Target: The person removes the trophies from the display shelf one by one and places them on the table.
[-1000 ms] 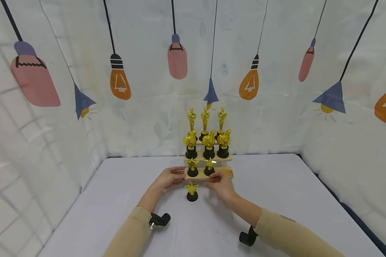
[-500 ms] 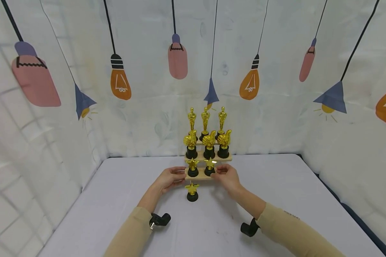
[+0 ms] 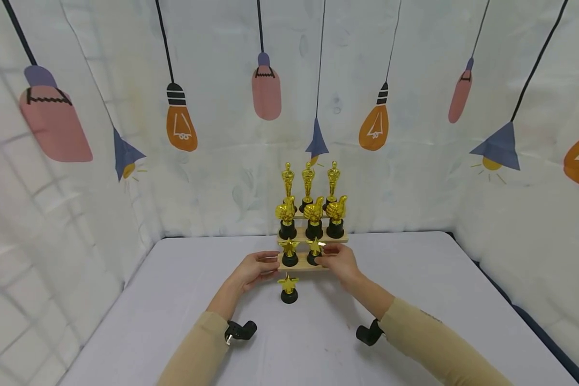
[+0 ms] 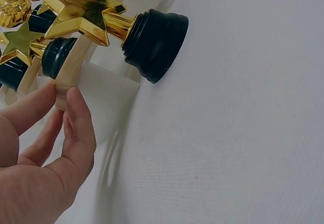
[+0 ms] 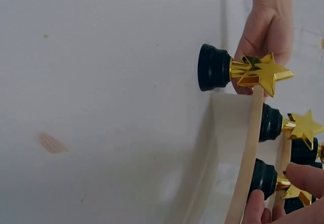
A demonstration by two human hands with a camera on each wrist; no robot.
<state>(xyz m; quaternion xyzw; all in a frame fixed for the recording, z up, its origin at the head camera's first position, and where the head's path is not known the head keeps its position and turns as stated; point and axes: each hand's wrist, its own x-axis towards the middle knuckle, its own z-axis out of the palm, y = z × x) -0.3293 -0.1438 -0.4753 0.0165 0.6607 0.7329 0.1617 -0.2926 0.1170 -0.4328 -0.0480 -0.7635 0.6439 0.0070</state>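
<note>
My left hand (image 3: pixel 254 269) pinches the left end of the lowest wooden step (image 3: pixel 301 264); in the left wrist view its thumb and fingertips meet at the step's edge (image 4: pixel 69 77). On that step stand two gold star trophies with black bases, the left trophy (image 3: pixel 289 253) and the right trophy (image 3: pixel 314 249). The fingers of my right hand (image 3: pixel 341 264) hold the right trophy, touching its black base (image 5: pixel 263 176) in the right wrist view. A third star trophy (image 3: pixel 288 290) stands upright on the table in front of the step.
Behind, a middle step (image 3: pixel 301 235) bears several gold thumbs-up trophies (image 3: pixel 313 213). Higher at the back stand several gold figure trophies (image 3: pixel 307 181). A white cloth covers the table (image 3: pixel 198 268), and a printed curtain (image 3: pixel 212 182) hangs close behind it.
My right hand first shifted right and up from the step's front, then slightly back left onto the right star trophy. My left hand has stayed at the step's left end.
</note>
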